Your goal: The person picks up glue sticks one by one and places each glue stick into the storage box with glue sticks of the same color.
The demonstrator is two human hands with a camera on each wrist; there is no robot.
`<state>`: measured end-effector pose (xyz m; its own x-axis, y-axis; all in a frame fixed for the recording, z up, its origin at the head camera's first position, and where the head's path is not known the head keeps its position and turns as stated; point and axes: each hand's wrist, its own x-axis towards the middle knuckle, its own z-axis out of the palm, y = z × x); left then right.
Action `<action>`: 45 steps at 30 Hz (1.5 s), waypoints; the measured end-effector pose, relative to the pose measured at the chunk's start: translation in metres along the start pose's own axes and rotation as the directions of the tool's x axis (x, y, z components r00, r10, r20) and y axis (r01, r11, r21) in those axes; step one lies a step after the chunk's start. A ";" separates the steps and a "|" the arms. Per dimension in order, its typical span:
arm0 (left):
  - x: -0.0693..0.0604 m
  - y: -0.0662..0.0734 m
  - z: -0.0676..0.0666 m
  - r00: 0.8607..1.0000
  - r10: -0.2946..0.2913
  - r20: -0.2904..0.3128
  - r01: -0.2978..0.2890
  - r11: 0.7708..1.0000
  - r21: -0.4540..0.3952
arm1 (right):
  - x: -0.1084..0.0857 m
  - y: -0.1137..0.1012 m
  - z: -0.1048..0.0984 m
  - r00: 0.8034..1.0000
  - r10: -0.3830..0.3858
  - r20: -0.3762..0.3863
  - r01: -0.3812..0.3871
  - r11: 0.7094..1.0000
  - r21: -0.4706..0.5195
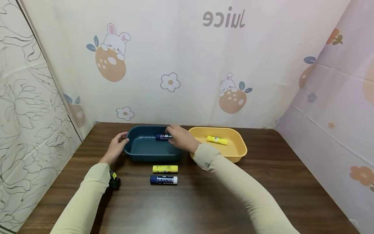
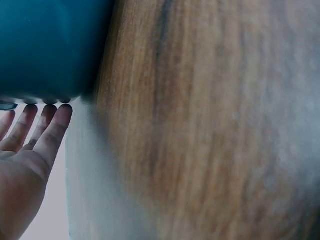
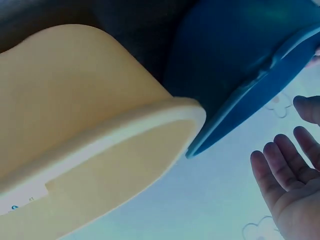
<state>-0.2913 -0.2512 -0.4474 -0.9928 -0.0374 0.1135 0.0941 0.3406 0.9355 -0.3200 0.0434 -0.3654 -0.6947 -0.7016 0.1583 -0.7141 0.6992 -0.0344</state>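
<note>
A navy glue stick (image 1: 162, 137) lies in the dark blue bin (image 1: 153, 158), its right end hidden behind my right hand (image 1: 181, 139). That hand is over the bin's right side; in the right wrist view its fingers (image 3: 280, 165) are extended, thumb apart, with nothing between them. Against the left wall of the same bin rests my left hand (image 1: 117, 148), its fingertips touching the outside in the left wrist view. On the table in front lie a yellow glue stick (image 1: 165, 169) and, nearer, a navy one with a white end (image 1: 163, 180).
Right of the blue bin stands a yellow bin (image 1: 241, 150) with a yellow glue stick (image 1: 217, 140) inside. Both bins are near the back edge of the brown wooden table (image 1: 222, 201). Printed curtains (image 1: 193, 65) hang behind and at the right side.
</note>
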 end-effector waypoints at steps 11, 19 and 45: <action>-0.003 0.002 -0.003 1.000 -0.012 -0.003 0.012 1.000 0.021 | -0.040 -0.010 -0.008 0.995 -0.096 -0.025 0.097 0.993 0.072; -0.003 0.002 -0.004 1.000 -0.026 0.004 0.026 0.999 0.032 | -0.066 -0.015 0.000 0.986 -0.160 -0.040 0.164 0.978 0.131; -0.006 0.010 0.000 0.999 -0.042 0.019 0.041 0.999 0.020 | -0.094 -0.045 0.034 0.977 -0.199 0.083 0.175 0.958 0.228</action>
<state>-0.2842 -0.2481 -0.4390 -0.9971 -0.0340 0.0680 0.0514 0.3573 0.9326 -0.2252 0.0731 -0.4126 -0.5439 -0.8354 0.0792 -0.8254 0.5155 -0.2300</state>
